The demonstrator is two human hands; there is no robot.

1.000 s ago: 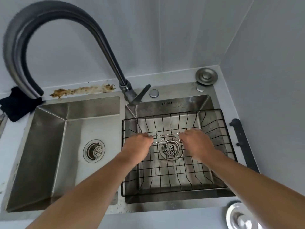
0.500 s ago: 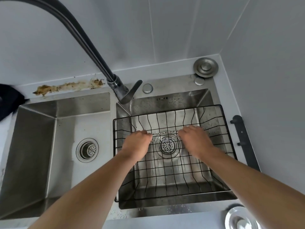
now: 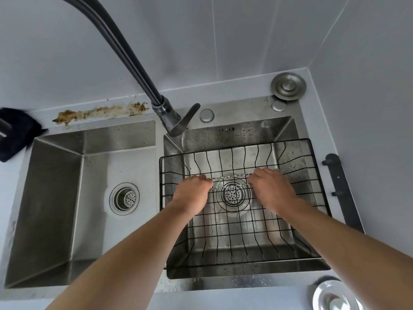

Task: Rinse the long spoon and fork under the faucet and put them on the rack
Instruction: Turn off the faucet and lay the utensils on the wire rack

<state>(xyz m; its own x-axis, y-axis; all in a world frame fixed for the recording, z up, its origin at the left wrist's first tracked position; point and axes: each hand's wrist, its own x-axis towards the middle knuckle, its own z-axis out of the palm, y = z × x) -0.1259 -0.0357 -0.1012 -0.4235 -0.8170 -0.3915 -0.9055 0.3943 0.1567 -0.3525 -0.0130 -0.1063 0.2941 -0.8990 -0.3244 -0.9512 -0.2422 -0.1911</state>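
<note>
Two thin metal utensils with twisted handles, the long spoon and fork, lie side by side across the black wire rack (image 3: 234, 148) in the right sink basin. One handle (image 3: 232, 176) is farther from me, the other (image 3: 234, 186) nearer. I cannot tell which is which, since both ends are covered. My left hand (image 3: 192, 193) has its fingers curled over the left ends. My right hand (image 3: 271, 189) covers the right ends, and a small metal tip (image 3: 278, 170) pokes out beyond it. The faucet (image 3: 134, 59) arches up and left, and no water is visible.
The faucet lever (image 3: 185, 121) points toward the right basin. The left basin (image 3: 55, 198) holds only its drain. A dark cloth (image 3: 15, 133) lies at the far left. Metal lids sit at the back right (image 3: 288, 86) and front right (image 3: 333, 296). A black bar (image 3: 342, 193) lies along the right wall.
Both hands stay on the utensils at the same spot on the rack. Only my view has shifted, so the faucet's arch now runs out of the top of the frame.
</note>
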